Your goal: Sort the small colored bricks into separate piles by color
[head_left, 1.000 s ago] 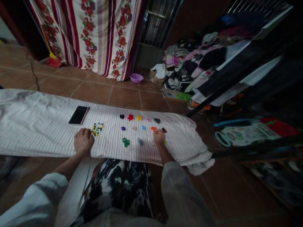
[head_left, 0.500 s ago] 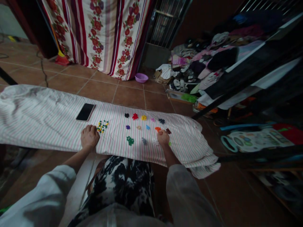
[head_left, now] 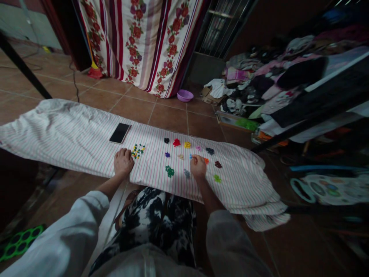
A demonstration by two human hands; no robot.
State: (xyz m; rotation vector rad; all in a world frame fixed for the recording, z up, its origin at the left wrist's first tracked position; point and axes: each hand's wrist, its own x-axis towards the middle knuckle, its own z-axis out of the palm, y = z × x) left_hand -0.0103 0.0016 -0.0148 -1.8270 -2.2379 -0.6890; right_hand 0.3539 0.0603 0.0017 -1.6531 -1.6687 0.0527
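Left hand (head_left: 123, 161) is palm down on the striped cloth (head_left: 77, 132), just beside the near-left edge of the mixed pile (head_left: 138, 151) (small green and yellow pieces, loosely scattered). Its fingers are bent and close together, not spread; can't tell if the tips touch a piece.

Right hand (head_left: 198, 167) is at the sorted piles, between the blue pile (head_left: 190, 156) and the orange pile (head_left: 206, 161), partly covering both. Fingers curled in, thumb side toward the left hand. Can't tell if they pinch a piece or if the hand touches the cloth.

13 single-color piles visible, in 3 rough rows:
- Far row, left to right, 5: black pile (head_left: 166, 141), red pile (head_left: 177, 142), yellow pile (head_left: 187, 145), pink pile (head_left: 198, 148), dark gray pile (head_left: 210, 151).
- Middle row, 5: purple pile (head_left: 167, 154), beige pile (head_left: 180, 156), blue, orange, brown pile (head_left: 218, 164).
- Near row, 3: green pile (head_left: 170, 171), light gray pile (head_left: 187, 174), lime pile (head_left: 217, 178) right of the right hand.

Phone (head_left: 120, 133) lies flat on the cloth, beyond the left hand and left of the mixed pile, screen dark.

Past the cloth, on the tiled floor (head_left: 168, 117): 1 purple bowl (head_left: 185, 95) by the floral curtain (head_left: 150, 46), with heaped clothes (head_left: 262, 77) to the right.
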